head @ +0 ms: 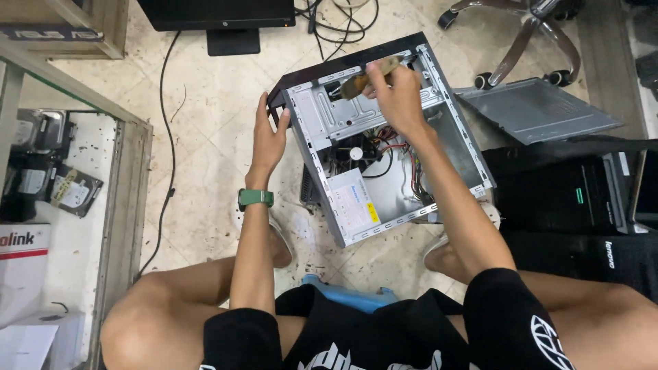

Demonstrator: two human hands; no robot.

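Observation:
An open desktop computer case point(442, 137) lies on its side on the tiled floor between my legs, with wires, a fan and a grey power supply point(351, 204) showing inside. My left hand point(269, 136), with a green watch on its wrist, grips the case's black front corner. My right hand point(396, 92) is over the drive bay area at the far end and holds a brush point(360, 82) with a wooden handle, its bristles against the metal.
The grey side panel point(534, 109) lies on the floor to the right, beside an office chair base point(524, 34). Black computer towers point(576, 199) sit at right. A monitor stand point(233, 38) and cables lie ahead. A glass cabinet point(62, 192) with hard drives stands left.

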